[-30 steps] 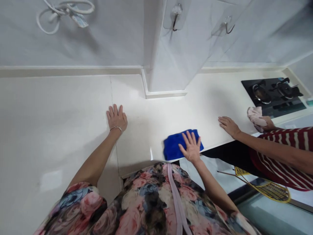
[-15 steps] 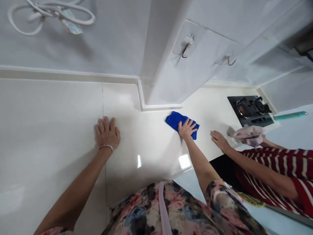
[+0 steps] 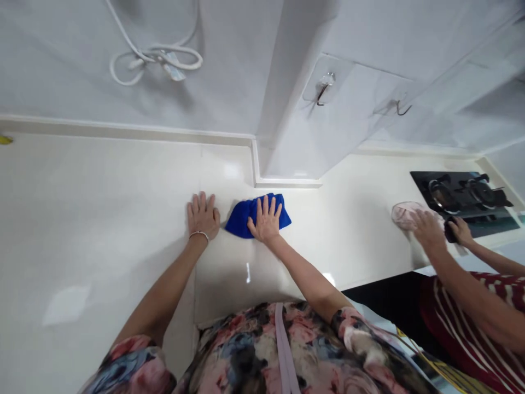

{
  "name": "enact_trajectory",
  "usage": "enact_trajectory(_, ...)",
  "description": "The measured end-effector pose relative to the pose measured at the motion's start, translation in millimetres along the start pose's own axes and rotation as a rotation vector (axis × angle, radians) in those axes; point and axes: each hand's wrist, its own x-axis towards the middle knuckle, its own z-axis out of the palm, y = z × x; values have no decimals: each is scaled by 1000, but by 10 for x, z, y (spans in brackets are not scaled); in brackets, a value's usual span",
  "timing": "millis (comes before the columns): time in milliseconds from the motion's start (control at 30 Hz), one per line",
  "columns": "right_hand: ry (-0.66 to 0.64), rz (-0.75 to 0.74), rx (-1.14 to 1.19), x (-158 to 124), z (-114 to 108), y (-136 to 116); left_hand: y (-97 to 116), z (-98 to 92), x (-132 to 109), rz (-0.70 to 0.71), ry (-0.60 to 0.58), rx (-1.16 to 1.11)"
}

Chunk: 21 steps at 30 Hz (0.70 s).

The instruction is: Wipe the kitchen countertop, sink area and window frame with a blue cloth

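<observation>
On the pale countertop (image 3: 123, 180) my left hand (image 3: 204, 216) lies flat with its fingers stretched out, holding nothing; a thin bracelet circles the wrist. Just to its right, my right hand (image 3: 266, 220) presses flat on a blue cloth (image 3: 240, 219). Its fingers are spread over the cloth rather than wrapped round it. The cloth is partly folded and rests on the counter below the corner of the wall ledge.
At right, a person in a striped red top has one hand (image 3: 429, 232) on a pinkish cloth (image 3: 406, 213); the other holds something black (image 3: 450, 230). Beyond is a black gas hob (image 3: 492, 224). Wall hooks (image 3: 322, 96) and a coiled white cable (image 3: 158, 57) hang above.
My right hand has slid the blue cloth leftward along the counter, close to my left hand. The other person has set the pinkish cloth down on the counter. The view has shifted slightly.
</observation>
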Motion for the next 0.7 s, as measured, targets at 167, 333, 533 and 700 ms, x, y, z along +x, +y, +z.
enact_trajectory(167,-15,-223,70,-626,52,-48,8,-51,-4,-7,0,-4)
enact_trajectory(333,29,-261,78,-1372,163,164,23,-60,-14,-2,5,-7)
enact_trajectory(533,98,-58,4,-2107,259,1005,1,-27,1,-4,3,-6)
enact_trajectory(700,86,252,-88,-2187,187,1868,-18,3,16,16,6,16)
